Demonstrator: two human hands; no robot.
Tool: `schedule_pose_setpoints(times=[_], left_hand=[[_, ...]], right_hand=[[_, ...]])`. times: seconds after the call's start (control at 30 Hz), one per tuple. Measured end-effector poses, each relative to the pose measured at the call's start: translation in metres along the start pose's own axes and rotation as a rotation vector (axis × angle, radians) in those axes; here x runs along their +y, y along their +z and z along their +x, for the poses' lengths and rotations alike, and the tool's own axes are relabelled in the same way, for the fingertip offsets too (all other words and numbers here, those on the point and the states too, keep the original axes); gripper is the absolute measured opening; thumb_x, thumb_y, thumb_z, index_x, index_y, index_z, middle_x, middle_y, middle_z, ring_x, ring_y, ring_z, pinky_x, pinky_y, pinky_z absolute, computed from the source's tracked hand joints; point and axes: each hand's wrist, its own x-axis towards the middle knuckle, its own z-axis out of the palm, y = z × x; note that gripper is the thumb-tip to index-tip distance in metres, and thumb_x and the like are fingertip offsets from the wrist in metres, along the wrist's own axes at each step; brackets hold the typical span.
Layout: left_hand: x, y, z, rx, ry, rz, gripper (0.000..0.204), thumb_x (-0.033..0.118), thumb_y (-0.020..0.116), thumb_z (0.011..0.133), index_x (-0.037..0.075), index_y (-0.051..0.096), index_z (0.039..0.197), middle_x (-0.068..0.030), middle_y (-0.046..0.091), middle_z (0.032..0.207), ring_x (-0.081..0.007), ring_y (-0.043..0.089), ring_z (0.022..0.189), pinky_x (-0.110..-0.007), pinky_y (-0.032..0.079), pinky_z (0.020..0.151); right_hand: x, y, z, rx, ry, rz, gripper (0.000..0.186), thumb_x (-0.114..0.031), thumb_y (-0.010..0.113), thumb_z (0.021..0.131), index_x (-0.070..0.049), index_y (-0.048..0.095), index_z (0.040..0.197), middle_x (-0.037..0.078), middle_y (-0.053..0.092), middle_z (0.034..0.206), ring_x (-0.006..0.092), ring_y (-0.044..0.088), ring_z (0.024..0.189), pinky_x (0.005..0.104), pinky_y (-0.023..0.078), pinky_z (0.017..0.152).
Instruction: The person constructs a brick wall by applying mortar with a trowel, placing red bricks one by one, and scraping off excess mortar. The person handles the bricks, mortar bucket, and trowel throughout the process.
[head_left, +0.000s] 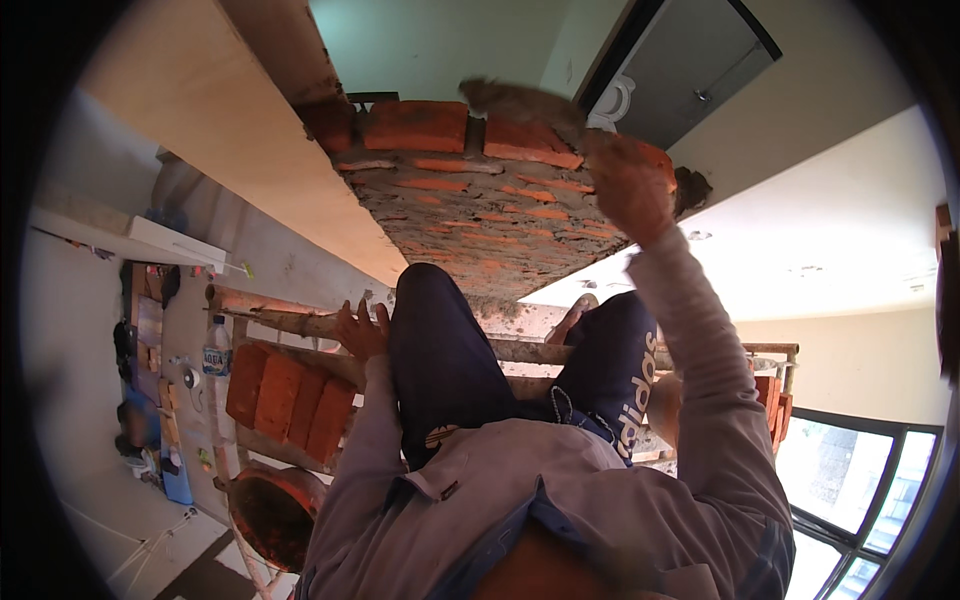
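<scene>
My right hand [632,192] is closed and smeared by motion above the right end of a brick wall [480,220]. It grips a mortar-caked trowel [525,105], whose blurred blade reaches left over the top row of bricks. Among that row, a red brick [415,127] stands left of a mortar-filled joint. Rough grey mortar covers much of the wall face. Down by my left knee, my left hand [362,332] holds nothing, its fingers apart, close to a scaffold pole [285,318]; whether it touches the pole, I cannot tell.
Loose bricks [290,405] lie on the scaffold at my left, beside a water bottle [216,345] and a round bucket [272,515]. More bricks [772,405] are at my right. A pale wall edge [240,130] borders the brickwork's left side. Beyond the wall, a toilet [612,100] shows through a doorway.
</scene>
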Motion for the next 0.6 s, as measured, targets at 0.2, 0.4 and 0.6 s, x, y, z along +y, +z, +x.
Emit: schedule_pose_setpoints(times=[0.2,0.4,0.6], left_hand=[[-0.010,-0.003,-0.008,-0.060,-0.069,-0.001,0.043,0.049,0.053,0.092,0.012,0.065,0.112,-0.0137,0.050,0.130,-0.0341,0.045,0.122,-0.055,0.031,0.104],[0.004,-0.013,-0.003,-0.165,-0.125,-0.004,0.045,0.050,0.051,0.093,0.014,0.063,0.116,-0.0122,0.048,0.134,-0.0326,0.040,0.129,-0.055,0.026,0.108],[-0.002,-0.017,-0.005,-0.194,-0.162,0.001,0.046,0.051,0.051,0.093,0.014,0.061,0.118,-0.0113,0.047,0.135,-0.0324,0.038,0.132,-0.055,0.026,0.109]], right_hand=[[-0.008,0.008,0.000,0.141,-0.059,0.229,0.030,-0.012,0.054,0.091,-0.006,0.051,0.120,0.015,0.060,0.088,0.0305,0.064,0.076,0.0410,0.055,0.063],[-0.045,0.007,0.012,-0.759,0.877,1.062,0.046,-0.039,0.045,0.099,-0.007,0.044,0.132,0.003,0.050,0.077,0.0124,0.054,0.052,0.0329,0.049,0.044],[-0.046,0.024,0.061,-0.914,0.656,0.693,0.049,-0.037,0.045,0.101,-0.008,0.040,0.139,0.002,0.055,0.076,0.0089,0.056,0.054,0.0286,0.048,0.042]])
